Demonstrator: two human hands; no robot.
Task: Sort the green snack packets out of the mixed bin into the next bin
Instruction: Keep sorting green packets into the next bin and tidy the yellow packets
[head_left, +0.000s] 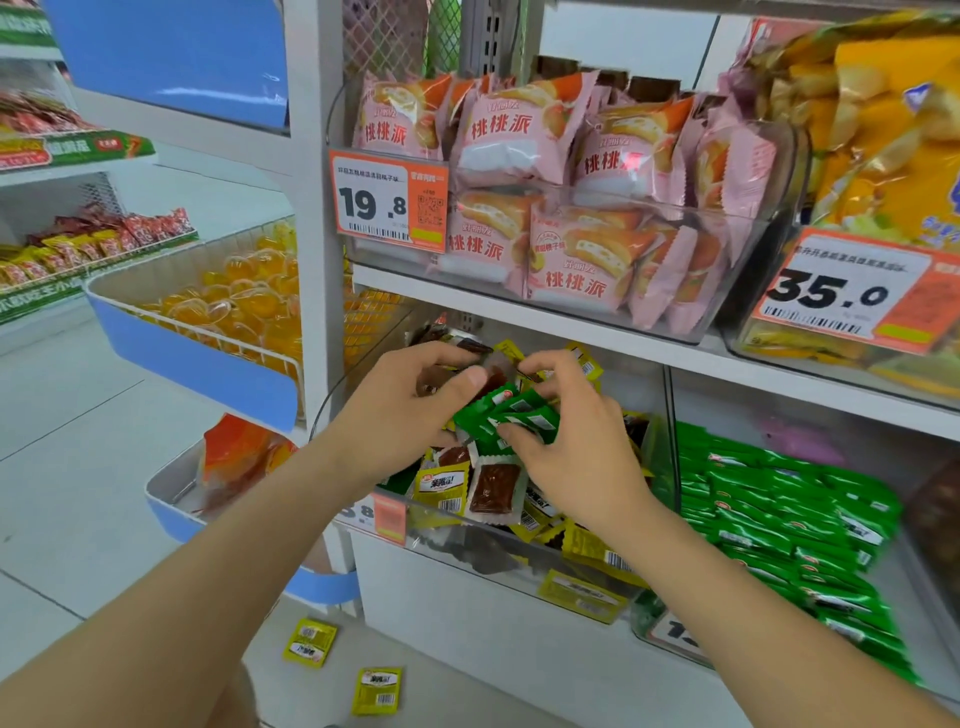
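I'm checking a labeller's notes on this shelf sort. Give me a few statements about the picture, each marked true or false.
1. The left hand and the right hand both hold green packets above the mixed bin. True.
2. The next bin is full of red packets. False: green ones fill it.
3. Two yellow packets lie on the floor. True.
4. The price tag by the pink packets reads 35.0. False: it reads 19.8.

Several crumpled green snack packets are bunched between the fingers, over the mixed bin; the next bin, rightward, is heaped green.
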